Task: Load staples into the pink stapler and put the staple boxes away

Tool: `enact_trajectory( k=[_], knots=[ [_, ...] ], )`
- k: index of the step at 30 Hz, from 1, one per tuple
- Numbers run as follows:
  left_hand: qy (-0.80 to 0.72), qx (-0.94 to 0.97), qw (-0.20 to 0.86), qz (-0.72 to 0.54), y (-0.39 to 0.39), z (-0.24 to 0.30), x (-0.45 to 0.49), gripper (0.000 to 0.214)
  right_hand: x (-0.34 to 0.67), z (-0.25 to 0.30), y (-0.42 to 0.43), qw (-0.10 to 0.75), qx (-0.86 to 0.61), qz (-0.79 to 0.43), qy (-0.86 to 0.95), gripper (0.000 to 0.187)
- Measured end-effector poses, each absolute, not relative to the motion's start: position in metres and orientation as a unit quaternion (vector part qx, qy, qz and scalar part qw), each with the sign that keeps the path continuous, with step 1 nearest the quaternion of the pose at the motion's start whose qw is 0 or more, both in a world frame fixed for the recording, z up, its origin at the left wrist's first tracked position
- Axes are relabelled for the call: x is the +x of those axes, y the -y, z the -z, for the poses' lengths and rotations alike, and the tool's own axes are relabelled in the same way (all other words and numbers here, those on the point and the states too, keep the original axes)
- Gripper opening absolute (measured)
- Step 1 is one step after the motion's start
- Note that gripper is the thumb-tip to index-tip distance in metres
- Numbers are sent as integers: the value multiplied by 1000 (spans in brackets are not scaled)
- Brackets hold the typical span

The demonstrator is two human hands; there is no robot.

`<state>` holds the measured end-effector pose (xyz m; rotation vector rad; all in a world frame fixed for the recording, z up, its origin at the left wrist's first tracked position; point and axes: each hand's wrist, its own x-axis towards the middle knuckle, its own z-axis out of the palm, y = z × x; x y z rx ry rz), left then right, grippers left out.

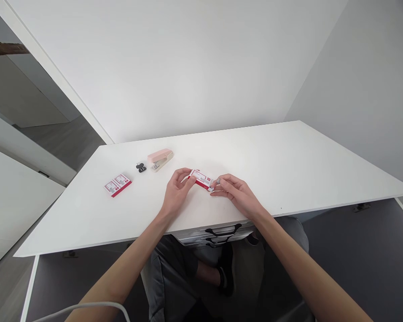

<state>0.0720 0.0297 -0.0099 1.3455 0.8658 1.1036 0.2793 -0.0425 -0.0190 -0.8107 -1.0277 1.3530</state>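
Observation:
My left hand [177, 190] is closed around the left end of a small red-and-white cardboard box [200, 179], its thumb on the front face. The box lies slantwise just over the white table. At the box's right end, which looks open, my right hand [237, 190] is closed with fingers and thumb pinched together. A small grey piece [218, 181] shows between those fingertips, too small to name. Left of my hands stands a pink and cream stapler [160, 159]. Beside it lies a small black object [141, 167] with rounded lobes.
Two more red-and-white boxes [117, 185] lie side by side on the left of the white table [289, 165]. A wall rises behind the table. Drawers with black handles [223, 230] sit under the front edge, above my legs. A white cable [87, 305] crosses at bottom left.

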Motion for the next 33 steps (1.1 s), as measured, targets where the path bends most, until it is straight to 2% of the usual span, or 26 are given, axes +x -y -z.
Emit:
enact_trajectory(
  k=[19,33],
  knots=[
    [-364,569,573,-463,-31,13,71,42,279,21,41,591,-342,-581,444,28],
    [-357,530,582,-503,-31,10,69,41,279,21,41,600,-367,-548,452,30]
  ],
)
